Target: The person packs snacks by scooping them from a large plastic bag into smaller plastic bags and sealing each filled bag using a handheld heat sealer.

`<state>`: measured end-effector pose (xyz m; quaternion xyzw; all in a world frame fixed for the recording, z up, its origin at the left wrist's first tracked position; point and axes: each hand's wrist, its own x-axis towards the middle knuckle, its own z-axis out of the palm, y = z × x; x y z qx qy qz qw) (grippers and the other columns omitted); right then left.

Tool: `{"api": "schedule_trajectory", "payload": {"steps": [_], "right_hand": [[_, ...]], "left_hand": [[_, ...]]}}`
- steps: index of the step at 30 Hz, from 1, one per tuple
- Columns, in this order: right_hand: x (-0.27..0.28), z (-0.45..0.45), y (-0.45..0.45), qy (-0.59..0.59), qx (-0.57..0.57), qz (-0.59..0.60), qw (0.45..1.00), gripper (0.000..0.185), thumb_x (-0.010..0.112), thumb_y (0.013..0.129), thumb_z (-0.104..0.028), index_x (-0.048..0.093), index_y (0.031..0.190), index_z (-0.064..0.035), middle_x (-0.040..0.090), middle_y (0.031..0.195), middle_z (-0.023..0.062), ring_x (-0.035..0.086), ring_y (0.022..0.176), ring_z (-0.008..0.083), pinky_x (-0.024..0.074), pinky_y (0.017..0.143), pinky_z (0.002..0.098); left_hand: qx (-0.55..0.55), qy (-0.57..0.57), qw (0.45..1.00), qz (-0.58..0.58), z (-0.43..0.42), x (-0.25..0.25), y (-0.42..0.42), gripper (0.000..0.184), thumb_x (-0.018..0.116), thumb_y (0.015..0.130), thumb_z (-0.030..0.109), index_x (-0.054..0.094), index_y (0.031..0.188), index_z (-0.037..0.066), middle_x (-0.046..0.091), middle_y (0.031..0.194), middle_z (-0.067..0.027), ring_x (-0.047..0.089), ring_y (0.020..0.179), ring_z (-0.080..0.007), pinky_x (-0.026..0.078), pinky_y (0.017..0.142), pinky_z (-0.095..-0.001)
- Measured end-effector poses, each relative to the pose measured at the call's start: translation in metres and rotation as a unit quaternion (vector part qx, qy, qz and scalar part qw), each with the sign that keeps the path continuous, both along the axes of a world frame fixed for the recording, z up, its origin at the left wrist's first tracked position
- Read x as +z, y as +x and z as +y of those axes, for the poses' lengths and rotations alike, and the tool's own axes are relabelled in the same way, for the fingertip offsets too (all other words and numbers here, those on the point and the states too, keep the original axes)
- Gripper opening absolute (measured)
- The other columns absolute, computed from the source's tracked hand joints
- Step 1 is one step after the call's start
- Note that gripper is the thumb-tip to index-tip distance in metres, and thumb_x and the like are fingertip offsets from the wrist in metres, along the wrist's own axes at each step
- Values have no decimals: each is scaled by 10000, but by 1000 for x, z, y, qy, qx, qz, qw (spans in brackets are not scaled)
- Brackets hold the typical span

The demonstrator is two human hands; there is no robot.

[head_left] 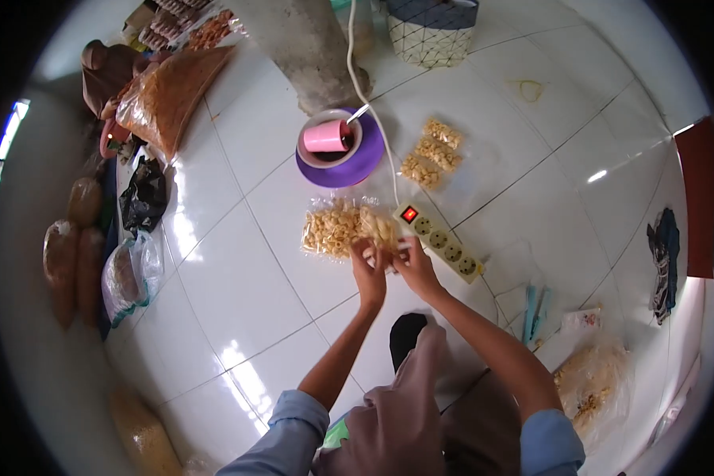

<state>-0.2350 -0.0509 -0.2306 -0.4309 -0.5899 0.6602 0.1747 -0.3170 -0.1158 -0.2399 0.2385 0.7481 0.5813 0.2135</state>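
Both of my hands meet at the middle of the view, around the lower end of a small clear bag of yellowish snacks point(379, 228). My left hand point(367, 268) has its fingers pinched on the bag's lower left edge. On its right side, my right hand point(414, 264) pinches the same end. Just left of this bag, and partly behind it, a row of filled snack packs point(333, 230) lies on the floor. Three more filled packs point(432, 152) lie farther up, to the right of the purple plate.
A power strip point(450, 252) with a lit red switch lies right of my hands, its white cable running upward. Beyond are a purple plate point(357, 172) with a bowl and pink cup point(325, 136), and a pillar point(301, 47). A person point(107, 79) is at upper left, near large bags.
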Motion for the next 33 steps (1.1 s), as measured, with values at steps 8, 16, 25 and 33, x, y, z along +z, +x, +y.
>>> {"api": "schedule_trajectory", "payload": {"steps": [8,16,25,33], "right_hand": [[-24,-11,-81,90,-65,-36,993,284,506,806,-48,464,1076,29,587,988,205,570,943,320,453,815,389],[-4,20,15,330,25,-120,936,273,603,714,-71,567,984,-83,520,1028,164,459,1041,328,342,899,424],[167,-16,348,158,-195,-206,946,270,541,832,-222,575,1037,-49,633,892,85,610,777,165,472,691,281],[258,-229,514,112,-517,-142,837,218,480,883,-176,560,1057,-73,623,903,53,600,786,138,464,712,265]], "left_hand": [[-52,-136,955,260,6,-5,-69,308,595,801,153,550,1103,114,522,1124,-138,431,1041,-316,358,905,-405],[-37,-137,913,382,5,20,-48,397,654,747,124,550,1126,183,435,1176,-87,365,1073,-324,328,916,-457],[-371,121,878,277,57,142,104,310,624,769,89,557,1071,112,545,1016,-72,493,961,-242,376,861,-377],[-697,149,693,111,25,236,269,214,587,825,134,578,1039,123,567,948,-49,548,912,-179,444,780,-319]]}}
